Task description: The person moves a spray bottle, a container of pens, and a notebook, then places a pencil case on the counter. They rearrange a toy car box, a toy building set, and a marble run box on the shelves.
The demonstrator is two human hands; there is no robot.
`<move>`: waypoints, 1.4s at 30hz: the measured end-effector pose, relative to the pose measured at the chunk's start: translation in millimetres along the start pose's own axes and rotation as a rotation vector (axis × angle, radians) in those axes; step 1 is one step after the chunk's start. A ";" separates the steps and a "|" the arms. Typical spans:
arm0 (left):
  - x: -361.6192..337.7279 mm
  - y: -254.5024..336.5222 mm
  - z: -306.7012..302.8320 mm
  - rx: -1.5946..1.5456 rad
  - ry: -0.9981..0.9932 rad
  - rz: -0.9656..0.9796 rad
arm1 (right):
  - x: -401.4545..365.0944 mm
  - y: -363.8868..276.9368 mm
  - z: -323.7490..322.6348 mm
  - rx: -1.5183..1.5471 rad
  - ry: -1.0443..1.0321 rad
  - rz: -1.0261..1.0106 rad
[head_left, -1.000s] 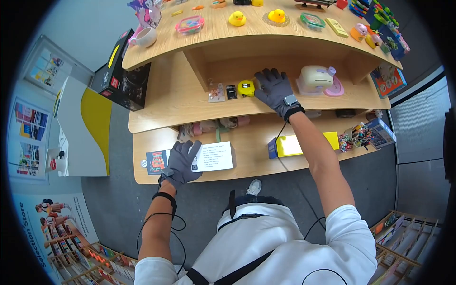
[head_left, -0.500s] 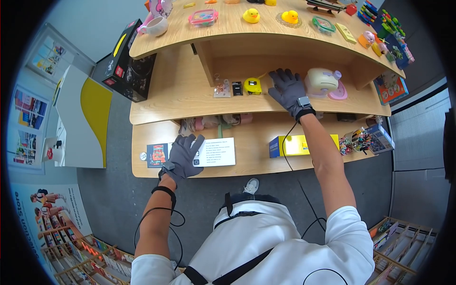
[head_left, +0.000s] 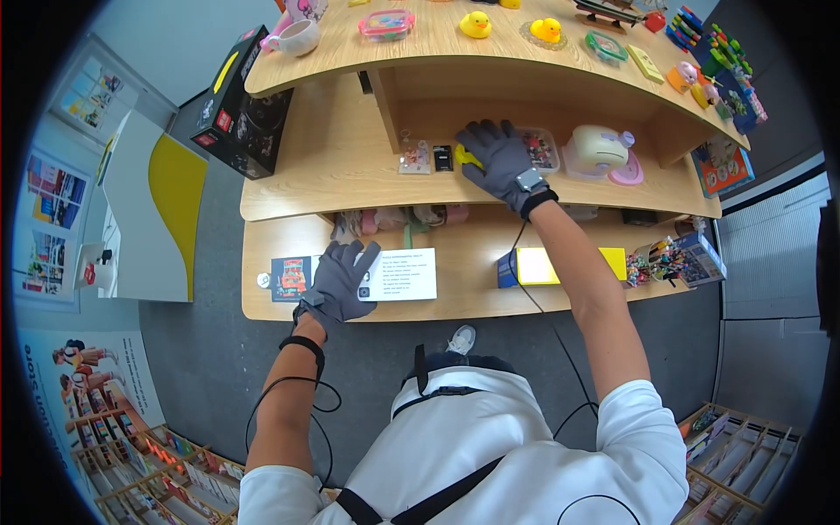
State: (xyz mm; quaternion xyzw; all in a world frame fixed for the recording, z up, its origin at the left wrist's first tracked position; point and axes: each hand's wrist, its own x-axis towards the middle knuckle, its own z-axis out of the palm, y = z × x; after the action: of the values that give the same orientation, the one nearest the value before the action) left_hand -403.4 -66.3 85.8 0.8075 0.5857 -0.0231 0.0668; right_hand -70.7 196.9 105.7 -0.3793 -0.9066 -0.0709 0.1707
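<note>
My right hand (head_left: 499,164), in a grey glove, lies over the yellow tape measure (head_left: 467,157) on the middle shelf and hides most of it; its fingers are spread. Just left of it are a small black box (head_left: 443,158) and a clear packet (head_left: 415,157). A clear tub of small colourful pieces (head_left: 539,150) shows to its right. On the lower shelf my left hand (head_left: 341,282), also gloved, rests with fingers apart on an open booklet, between its white page (head_left: 401,275) and its dark picture page (head_left: 290,279).
A cream-coloured appliance (head_left: 598,150) stands right on the middle shelf. A yellow and blue box (head_left: 569,266) and a container of pens (head_left: 652,262) are lower right. Yellow ducks (head_left: 476,24) sit on the top shelf. A black box (head_left: 241,109) stands at the left.
My right hand has moved left onto the tape measure, uncovering the tub of small pieces. My left hand stays on the booklet. The view has shifted slightly.
</note>
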 end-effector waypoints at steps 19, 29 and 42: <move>-2.2 -4.2 11.3 -0.007 0.157 0.046 | 39.0 -49.1 13.9 0.055 0.010 -0.012; -2.2 -7.7 19.8 0.009 0.163 0.050 | 42.2 -32.7 25.9 -0.032 -0.126 0.045; 0.8 -9.6 13.1 -0.039 0.199 0.076 | 45.0 -73.0 49.7 0.110 -0.111 -0.165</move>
State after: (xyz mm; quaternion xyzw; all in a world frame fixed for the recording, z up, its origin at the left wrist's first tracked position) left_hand -411.7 -64.4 72.0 0.8258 0.5588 0.0712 0.0249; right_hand -164.8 188.3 75.8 -0.2967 -0.9453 -0.0139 0.1346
